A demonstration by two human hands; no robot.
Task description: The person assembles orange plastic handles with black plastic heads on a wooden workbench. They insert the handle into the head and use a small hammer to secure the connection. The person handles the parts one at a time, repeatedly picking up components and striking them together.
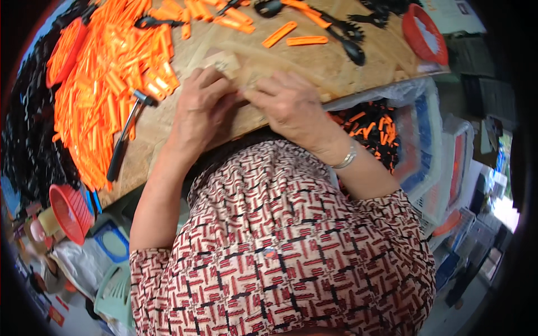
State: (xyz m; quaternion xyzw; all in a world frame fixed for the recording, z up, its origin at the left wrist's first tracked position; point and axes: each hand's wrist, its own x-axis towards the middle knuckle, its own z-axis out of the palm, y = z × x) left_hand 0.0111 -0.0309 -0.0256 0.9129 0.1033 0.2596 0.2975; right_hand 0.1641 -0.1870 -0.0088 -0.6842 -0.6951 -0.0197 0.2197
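Observation:
My left hand (196,103) and my right hand (294,103) are close together over the near edge of the brown worktable (193,56). Both have their fingers curled inward in a pinch, and whatever lies between them is hidden. A small pale piece of paper or tape (225,60) lies just beyond my left fingers. To the left, a hammer (117,157) with a black grip rests beside a large heap of orange plastic handles (112,84). Two loose orange handles (307,40) lie beyond my right hand, near a black spoon (353,53).
A red basket (408,33) stands at the far right corner, another red basket (70,215) at the left. Black pieces (28,129) pile up along the left side. Below the table's right edge, a plastic-lined crate (428,112) holds black and orange pieces.

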